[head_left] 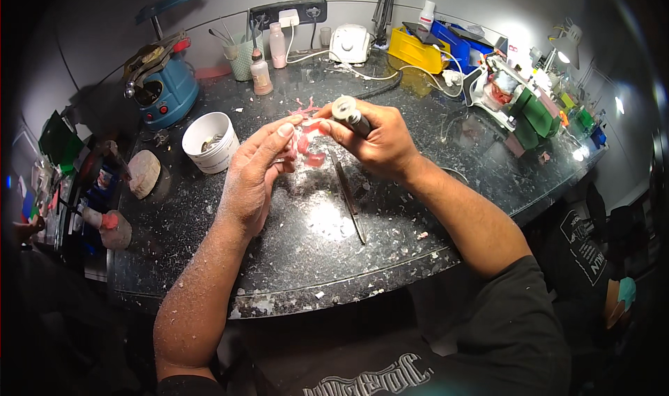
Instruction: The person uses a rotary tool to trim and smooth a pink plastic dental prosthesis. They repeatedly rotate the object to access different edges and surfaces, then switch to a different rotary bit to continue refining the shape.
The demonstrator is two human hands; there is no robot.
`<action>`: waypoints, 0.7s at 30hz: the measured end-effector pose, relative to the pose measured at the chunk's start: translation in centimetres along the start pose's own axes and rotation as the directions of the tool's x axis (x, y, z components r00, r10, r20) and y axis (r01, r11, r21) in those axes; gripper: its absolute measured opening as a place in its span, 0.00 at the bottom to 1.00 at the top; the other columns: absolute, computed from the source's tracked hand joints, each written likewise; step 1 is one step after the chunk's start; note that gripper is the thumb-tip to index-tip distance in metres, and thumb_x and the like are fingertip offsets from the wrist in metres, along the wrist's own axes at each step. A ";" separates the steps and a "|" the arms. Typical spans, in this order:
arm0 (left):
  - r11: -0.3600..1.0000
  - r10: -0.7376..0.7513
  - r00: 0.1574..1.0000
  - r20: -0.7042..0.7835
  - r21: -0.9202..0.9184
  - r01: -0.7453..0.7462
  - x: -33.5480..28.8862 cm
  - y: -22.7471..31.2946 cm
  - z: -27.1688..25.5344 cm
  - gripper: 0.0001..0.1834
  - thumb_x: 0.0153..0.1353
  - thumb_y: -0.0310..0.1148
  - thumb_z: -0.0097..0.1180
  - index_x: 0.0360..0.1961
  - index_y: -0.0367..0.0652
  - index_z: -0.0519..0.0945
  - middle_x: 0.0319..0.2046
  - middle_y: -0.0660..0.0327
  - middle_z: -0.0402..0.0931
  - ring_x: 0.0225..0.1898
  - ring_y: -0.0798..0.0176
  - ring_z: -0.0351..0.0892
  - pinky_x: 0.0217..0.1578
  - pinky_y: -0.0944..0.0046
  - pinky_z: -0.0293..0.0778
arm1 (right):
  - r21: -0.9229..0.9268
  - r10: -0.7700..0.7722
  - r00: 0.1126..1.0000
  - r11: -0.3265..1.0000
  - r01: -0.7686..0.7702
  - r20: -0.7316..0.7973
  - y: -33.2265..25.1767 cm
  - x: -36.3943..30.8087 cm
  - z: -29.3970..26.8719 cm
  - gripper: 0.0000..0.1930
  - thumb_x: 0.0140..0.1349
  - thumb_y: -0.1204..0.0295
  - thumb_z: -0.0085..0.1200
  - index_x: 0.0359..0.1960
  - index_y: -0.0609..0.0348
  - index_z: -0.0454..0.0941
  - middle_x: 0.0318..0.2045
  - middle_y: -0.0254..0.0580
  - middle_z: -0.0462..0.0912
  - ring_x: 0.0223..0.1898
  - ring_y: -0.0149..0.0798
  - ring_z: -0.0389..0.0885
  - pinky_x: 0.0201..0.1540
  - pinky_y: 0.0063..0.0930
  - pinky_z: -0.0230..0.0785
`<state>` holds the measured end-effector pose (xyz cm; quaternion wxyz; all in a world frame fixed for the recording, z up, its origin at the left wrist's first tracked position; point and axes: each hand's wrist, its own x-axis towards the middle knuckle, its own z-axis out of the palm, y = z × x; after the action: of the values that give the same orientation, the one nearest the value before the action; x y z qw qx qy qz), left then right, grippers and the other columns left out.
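Note:
Between the fingertips of my left hand (254,162) is a small pink and red piece that looks like a denture (304,145). Dust coats my left hand and forearm. My right hand (387,142) is wrapped round a metal rotary handpiece (355,119), its round back end turned up. The handpiece's working tip is hidden by my fingers, close to the denture. Just behind my fingertips lies a branched pink piece (304,107). On the bench below my hands rests a slim metal hand tool (345,197), roughly pointing toward me.
White crumbs litter the dark bench (293,270). Left stand a white tub (209,149), a plaster block (144,174) and a blue machine (171,93). At the back are bottles (260,75), a white control box (350,44) and a yellow bin (417,51). A lamp (568,44) shines at right.

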<state>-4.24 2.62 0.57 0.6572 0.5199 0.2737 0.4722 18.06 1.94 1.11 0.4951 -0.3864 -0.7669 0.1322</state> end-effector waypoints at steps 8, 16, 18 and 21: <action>0.999 0.024 1.000 0.001 0.028 -0.024 -0.1 0.0 -0.3 0.18 0.70 0.38 0.59 0.57 0.39 0.79 0.51 0.59 0.80 0.53 0.66 0.78 0.58 0.60 0.68 | 0.066 -0.007 0.990 0.998 0.017 -0.143 -0.6 0.1 0.2 0.11 0.68 0.66 0.64 0.44 0.62 0.85 0.37 0.45 0.90 0.36 0.32 0.88 0.39 0.28 0.79; 0.996 0.089 0.996 0.000 0.021 -0.089 0.1 -0.2 -0.1 0.11 0.71 0.31 0.59 0.51 0.39 0.80 0.43 0.61 0.83 0.46 0.68 0.82 0.56 0.62 0.75 | 0.010 0.051 0.997 0.999 -0.050 -0.050 -0.9 0.0 -0.2 0.11 0.68 0.65 0.65 0.44 0.61 0.85 0.36 0.44 0.90 0.36 0.29 0.88 0.37 0.26 0.78; 0.998 0.059 0.997 -0.046 -0.032 -0.060 0.0 -0.1 -0.2 0.12 0.71 0.32 0.59 0.52 0.38 0.81 0.42 0.62 0.83 0.45 0.69 0.82 0.55 0.62 0.75 | -0.061 0.040 0.999 0.997 -0.041 -0.010 -0.7 0.0 -0.4 0.12 0.67 0.64 0.65 0.44 0.60 0.85 0.35 0.43 0.90 0.34 0.28 0.87 0.36 0.26 0.77; 0.999 0.024 0.997 -0.076 -0.045 -0.027 0.1 -0.2 -0.6 0.14 0.72 0.33 0.58 0.54 0.37 0.81 0.40 0.63 0.83 0.43 0.70 0.81 0.53 0.64 0.75 | 0.048 0.074 0.997 0.996 -0.073 -0.010 -0.4 0.0 0.1 0.13 0.66 0.63 0.66 0.45 0.59 0.85 0.34 0.43 0.90 0.33 0.28 0.87 0.35 0.26 0.78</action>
<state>-4.63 2.93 0.21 0.6521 0.4898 0.2807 0.5061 17.76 1.67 1.30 0.5036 -0.4031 -0.7458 0.1664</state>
